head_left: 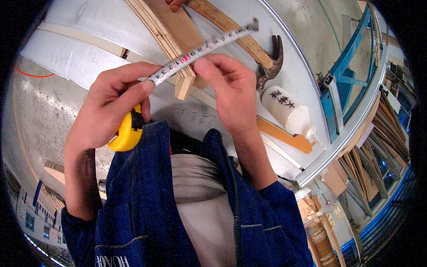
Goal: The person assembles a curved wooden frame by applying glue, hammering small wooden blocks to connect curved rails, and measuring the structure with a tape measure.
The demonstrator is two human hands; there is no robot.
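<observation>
Tape measure (pixel 126 135), yellow-cased, hangs beneath the palm of the left hand (pixel 109 102), whose fingers curl around it while thumb and forefinger pinch the start of the pulled-out white blade (pixel 178 64). From there the blade slants up to the right, passing over the lower part of the layered wooden strips (pixel 153 31). At the upper edge, another person's fingers (pixel 176 3) show close to the handle end of a claw hammer (pixel 231 29); the blade's free end reaches across that handle. Below it, the right hand (pixel 231 89) has its fingers bent, thumb tip at the blade's lower edge; I cannot tell whether it grips the blade or the wood. Farther right, 1 white bottle (pixel 287 109) lies tilted on the pale table (pixel 296 75), just beside an orange-brown board (pixel 287 135). Beyond the table's curved edge stand a blue metal frame (pixel 349 73) and, at far right, many long wood pieces (pixel 356 171).
</observation>
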